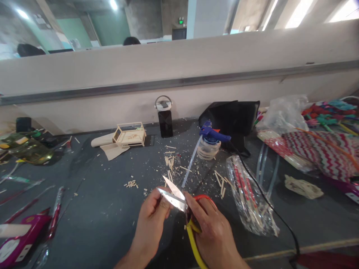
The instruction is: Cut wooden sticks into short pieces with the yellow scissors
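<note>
My right hand [211, 226] grips a pair of scissors [177, 201] by the red and yellow handles. Their blades are parted and point up and to the left. My left hand [153, 220] is closed in a pinch right beside the lower blade, thumb against fingers. Whatever it pinches is hidden or too small to name. Short cut sticks [169, 161] and pale crumbs lie scattered beyond the blades. A little heap of tiny stick pieces [131, 183] sits to the left. Further back, a small frame built of thin sticks [130, 134] rests near a brown paper roll [103, 139].
A blue glue gun [214, 133] with a glue stick in it lies across a glass jar [207, 151]; its black cable runs down to the right. Wrapped sticks [249, 194] lie at the right. A phone [165, 123] leans at the back. A magenta tool [24, 239] lies front left.
</note>
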The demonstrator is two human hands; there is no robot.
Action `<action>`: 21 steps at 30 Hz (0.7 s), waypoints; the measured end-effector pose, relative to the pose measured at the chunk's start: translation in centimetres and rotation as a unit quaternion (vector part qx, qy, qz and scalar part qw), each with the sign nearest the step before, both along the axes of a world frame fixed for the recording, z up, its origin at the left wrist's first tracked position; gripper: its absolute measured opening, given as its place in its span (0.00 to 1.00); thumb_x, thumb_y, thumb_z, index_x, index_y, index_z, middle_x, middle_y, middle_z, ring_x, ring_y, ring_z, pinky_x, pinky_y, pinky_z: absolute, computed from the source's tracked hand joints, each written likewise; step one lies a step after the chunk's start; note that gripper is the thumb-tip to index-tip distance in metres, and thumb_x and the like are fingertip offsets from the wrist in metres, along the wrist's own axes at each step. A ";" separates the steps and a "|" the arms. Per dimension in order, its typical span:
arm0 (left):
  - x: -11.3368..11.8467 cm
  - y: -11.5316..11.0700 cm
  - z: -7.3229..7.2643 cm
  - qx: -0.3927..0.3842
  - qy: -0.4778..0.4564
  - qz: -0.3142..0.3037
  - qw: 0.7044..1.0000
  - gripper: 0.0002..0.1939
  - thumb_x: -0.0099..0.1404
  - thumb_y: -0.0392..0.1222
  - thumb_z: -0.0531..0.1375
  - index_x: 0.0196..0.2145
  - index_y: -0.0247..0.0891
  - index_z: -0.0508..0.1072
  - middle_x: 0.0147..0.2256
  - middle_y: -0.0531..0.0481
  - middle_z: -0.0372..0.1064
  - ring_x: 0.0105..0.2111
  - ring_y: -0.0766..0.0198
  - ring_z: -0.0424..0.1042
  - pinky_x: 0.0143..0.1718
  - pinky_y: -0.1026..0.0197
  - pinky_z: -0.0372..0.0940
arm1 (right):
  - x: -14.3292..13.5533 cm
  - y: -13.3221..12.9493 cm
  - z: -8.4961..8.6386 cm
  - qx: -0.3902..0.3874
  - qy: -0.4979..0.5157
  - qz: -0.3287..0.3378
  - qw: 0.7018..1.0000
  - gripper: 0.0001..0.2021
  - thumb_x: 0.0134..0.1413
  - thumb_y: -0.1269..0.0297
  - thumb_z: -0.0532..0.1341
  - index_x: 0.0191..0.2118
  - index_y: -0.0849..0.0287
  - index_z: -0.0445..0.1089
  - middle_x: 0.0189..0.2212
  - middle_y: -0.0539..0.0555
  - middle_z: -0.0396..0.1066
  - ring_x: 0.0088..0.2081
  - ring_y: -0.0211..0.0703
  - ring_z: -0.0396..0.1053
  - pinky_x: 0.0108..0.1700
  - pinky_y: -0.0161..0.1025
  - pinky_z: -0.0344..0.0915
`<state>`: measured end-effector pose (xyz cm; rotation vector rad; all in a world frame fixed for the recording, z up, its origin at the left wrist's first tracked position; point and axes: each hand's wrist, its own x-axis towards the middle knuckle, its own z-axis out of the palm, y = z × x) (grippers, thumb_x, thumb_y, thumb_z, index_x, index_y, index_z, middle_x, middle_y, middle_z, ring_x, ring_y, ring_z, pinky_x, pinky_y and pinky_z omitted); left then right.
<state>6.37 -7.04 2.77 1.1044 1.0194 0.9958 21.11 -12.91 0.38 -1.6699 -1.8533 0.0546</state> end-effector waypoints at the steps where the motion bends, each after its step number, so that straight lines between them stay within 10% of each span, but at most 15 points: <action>1: 0.0 0.0 0.0 -0.001 0.003 0.001 1.000 0.10 0.63 0.46 0.61 0.29 0.37 0.72 0.23 0.56 0.58 0.24 0.68 0.53 0.25 0.67 0.51 | 0.0 0.0 -0.2 0.000 0.008 0.002 1.000 0.32 0.40 0.82 0.52 0.56 0.62 0.68 0.32 0.60 0.73 0.31 0.52 0.74 0.29 0.45 0.74; 21: -0.1 0.8 1.1 -0.008 -0.027 0.030 0.999 0.10 0.64 0.45 0.61 0.32 0.36 0.73 0.27 0.52 0.68 0.27 0.68 0.63 0.33 0.65 0.59 | 0.3 -0.2 -1.9 -0.053 0.265 -0.005 0.963 0.15 0.58 0.72 0.55 0.50 0.59 0.69 0.28 0.51 0.71 0.28 0.40 0.72 0.33 0.32 0.69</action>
